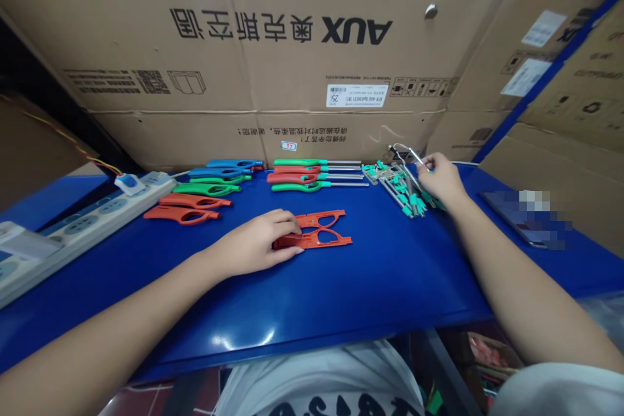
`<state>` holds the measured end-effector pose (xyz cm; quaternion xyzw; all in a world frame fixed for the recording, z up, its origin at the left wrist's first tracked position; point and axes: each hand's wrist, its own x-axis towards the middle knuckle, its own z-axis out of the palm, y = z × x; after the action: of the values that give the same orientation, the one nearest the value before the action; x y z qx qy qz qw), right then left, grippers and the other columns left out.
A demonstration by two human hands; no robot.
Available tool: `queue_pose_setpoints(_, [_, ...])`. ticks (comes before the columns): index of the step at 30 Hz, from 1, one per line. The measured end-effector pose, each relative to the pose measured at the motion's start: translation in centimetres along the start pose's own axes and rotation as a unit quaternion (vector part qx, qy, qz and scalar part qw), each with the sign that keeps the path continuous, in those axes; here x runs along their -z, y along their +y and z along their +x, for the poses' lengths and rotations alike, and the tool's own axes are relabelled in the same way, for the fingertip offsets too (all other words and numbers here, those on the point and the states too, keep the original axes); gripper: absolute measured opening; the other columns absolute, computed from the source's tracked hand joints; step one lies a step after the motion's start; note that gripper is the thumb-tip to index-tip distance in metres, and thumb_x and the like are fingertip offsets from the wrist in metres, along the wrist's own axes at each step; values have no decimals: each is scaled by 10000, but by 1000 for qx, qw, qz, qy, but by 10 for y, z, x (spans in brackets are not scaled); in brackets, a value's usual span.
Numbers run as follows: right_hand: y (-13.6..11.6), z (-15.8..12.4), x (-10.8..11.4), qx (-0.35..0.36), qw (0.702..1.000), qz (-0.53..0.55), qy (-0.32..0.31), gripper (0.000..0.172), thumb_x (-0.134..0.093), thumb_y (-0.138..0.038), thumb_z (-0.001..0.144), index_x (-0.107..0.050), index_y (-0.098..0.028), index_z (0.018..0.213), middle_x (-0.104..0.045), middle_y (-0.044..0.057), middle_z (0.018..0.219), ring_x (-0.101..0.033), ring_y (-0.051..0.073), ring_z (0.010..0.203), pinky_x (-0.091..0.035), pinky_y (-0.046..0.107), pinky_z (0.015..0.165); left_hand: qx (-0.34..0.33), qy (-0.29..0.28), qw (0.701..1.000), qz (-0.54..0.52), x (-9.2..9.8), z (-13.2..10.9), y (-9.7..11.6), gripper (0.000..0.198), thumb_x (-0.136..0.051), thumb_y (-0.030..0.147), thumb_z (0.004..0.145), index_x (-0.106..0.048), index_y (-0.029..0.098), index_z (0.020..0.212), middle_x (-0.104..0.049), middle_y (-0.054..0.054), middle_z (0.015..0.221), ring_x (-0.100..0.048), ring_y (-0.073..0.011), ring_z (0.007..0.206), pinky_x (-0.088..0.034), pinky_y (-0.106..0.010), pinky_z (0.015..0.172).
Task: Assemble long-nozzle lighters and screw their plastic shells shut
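Observation:
My left hand (266, 240) is closed around the handle ends of two orange lighter shell halves (311, 240). They lie side by side on the blue table, their trigger loops pointing right. At the right, the fingers of my right hand (442, 181) pinch a thin metal lighter tube (415, 156), with a thin wire trailing from its far end. Beneath and beside that hand lies a pile of metal tubes with green plastic parts (403, 192). Lighters with green and red handles (297, 177) and metal tubes lie in a row behind the orange halves.
Blue, green and orange lighter handles (188, 213) without tubes lie at the left. Beside them runs a white power strip (88, 224) with plugs. A phone-like dark flat object (514, 218) rests at the right. A cardboard wall (273, 71) stands along the back.

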<state>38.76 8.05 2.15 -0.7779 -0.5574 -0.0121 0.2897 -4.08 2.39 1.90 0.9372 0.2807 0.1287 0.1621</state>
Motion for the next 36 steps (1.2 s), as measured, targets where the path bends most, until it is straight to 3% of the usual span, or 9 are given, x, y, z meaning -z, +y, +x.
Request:
queue_pose_setpoints(4, [-10,-8,10,-13,998,33,51,105,-567,-342,844,-539,-244,820,-697,62,886,-628,230,800,-429,306,654,-1,1,1000,0,1,0,1,238,-600,339,946,-672,192,1117,-652,-94,1154,-628,-235,1064,-514,-340,933])
queue_pose_setpoints(10, [-10,-9,13,-3,999,-24,-44,176,-607,-321,793,-526,-234,664,-622,35,691,-573,213,690,-364,294,595,-2,2,1000,-1,1,0,1,226,-607,317,938,-668,196,1119,-647,-89,1168,-628,-229,1074,-509,-330,943])
queue_pose_setpoints(16, [-9,-8,3,6,997,-23,-77,194,-645,-338,786,-571,-217,654,-637,34,672,-594,210,702,-402,289,637,3,-6,1000,1,3,0,2,229,-592,319,948,-664,195,1127,-643,-94,1172,-623,-233,1079,-510,-341,942])
queue_pose_setpoints(30, [-22,-13,2,-1,999,22,-27,188,-523,-387,880,-503,-228,782,-681,58,851,-617,210,799,-441,287,694,4,-7,1000,-2,3,0,4,219,-577,324,958,-664,198,1115,-644,-91,1152,-622,-231,1065,-513,-336,923])
queue_pose_setpoints(36, [-17,-11,11,-13,996,-9,-92,225,-686,-395,759,-546,-226,710,-662,35,697,-591,208,666,-407,293,608,1,0,1000,-2,4,0,5,211,-592,314,946,-670,201,1106,-650,-86,1143,-629,-229,1060,-513,-332,924])
